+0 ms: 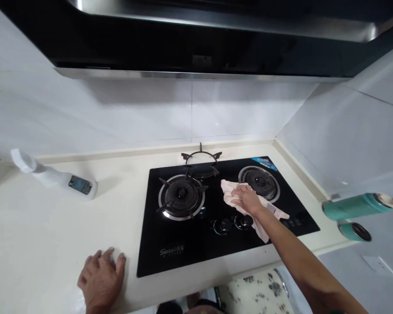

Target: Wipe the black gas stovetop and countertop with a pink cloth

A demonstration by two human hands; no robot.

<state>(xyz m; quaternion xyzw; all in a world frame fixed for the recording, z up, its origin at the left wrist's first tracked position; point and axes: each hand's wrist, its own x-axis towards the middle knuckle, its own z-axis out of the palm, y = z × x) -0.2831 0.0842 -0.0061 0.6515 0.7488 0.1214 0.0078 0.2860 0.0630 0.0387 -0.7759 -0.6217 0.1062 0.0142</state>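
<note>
My right hand (247, 199) is closed on a pale pink cloth (229, 190), pressing it against the black glass of the gas stove (190, 244). The cloth spreads under the wrist, close to the right burner (260, 181) and beside the two control knobs (235, 223). No pan support sits on that right burner. A loose pan support (201, 165) rests at the back of the stove, behind the left burner (181, 197), which has dark prongs around it. My left hand (101, 277) lies on the white countertop, fingers apart, left of the stove, holding nothing.
A white spray bottle (57, 176) stands on the counter at the left. Overhead hangs a black range hood (196, 48). At the right end are a green bottle (353, 206) and a small green container (350, 231). A floral-patterned item (255, 292) shows below the counter's front edge.
</note>
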